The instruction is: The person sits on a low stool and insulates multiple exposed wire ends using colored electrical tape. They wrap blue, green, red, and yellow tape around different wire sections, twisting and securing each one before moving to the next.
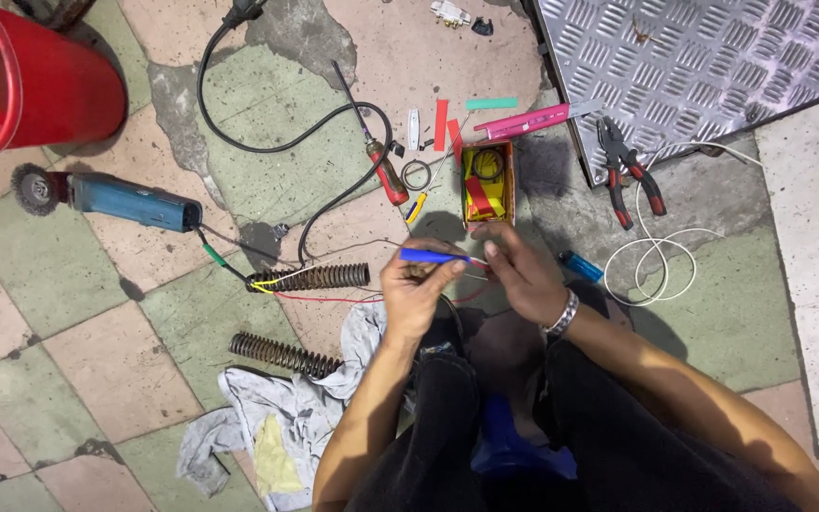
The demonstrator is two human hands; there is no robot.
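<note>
Tiled floor, worn pink and green, carrying all items. Diamond-pattern metal plate, far ahead and right of the hands. Red bucket, far ahead and left. Grey rag, crumpled on the floor just left of the left forearm. Blue angle grinder with wire brush wheel, well left of the hands; its black cord loops ahead of them. Two coil springs: one just left of the left hand with red and yellow wires touching it, the other nearer the person, beside the rag. White cable, coiled right of the right hand. Red-handled pliers, ahead and right. Small open box holding red and yellow pieces, directly ahead of the hands. Pink utility knife, beyond the box. Red-handled screwdriver, ahead and left. Blue lighter, just right of the right hand. Left hand, fingers closed on a blue tube held level; right hand, wearing a metal bracelet, pinching thin wire at the tube's end. Hands close together, nearly touching.
</note>
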